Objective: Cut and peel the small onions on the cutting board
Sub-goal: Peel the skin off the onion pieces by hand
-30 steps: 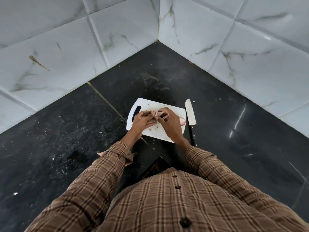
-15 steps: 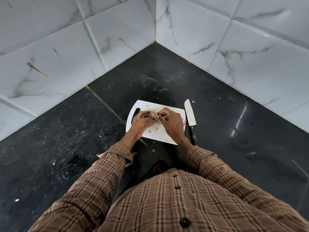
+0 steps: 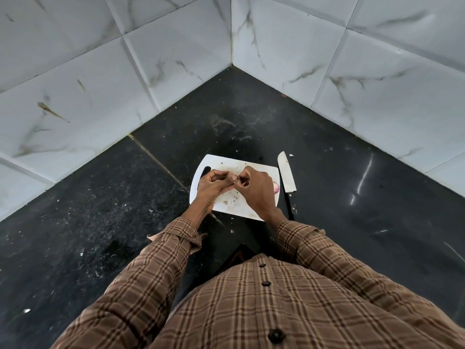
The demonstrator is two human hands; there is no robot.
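Observation:
A white cutting board (image 3: 227, 205) lies on the black counter, strewn with small bits of peel. Above it my left hand (image 3: 212, 188) and my right hand (image 3: 256, 190) meet, fingertips pinched together on a small onion that my fingers almost wholly hide. A purple-skinned small onion (image 3: 276, 186) rests on the board's right edge, half behind my right hand. A knife (image 3: 286, 173) with a pale blade lies on the counter just right of the board, tip pointing away from me.
The black counter (image 3: 100, 210) fills a corner between two walls of white marbled tile (image 3: 176, 54). Peel scraps (image 3: 231, 231) dot the counter in front of the board. My checked sleeves and shirt fill the lower frame.
My hands stay over the middle of the board, with the fingertips drawn closer together. The knife and the purple onion have not moved.

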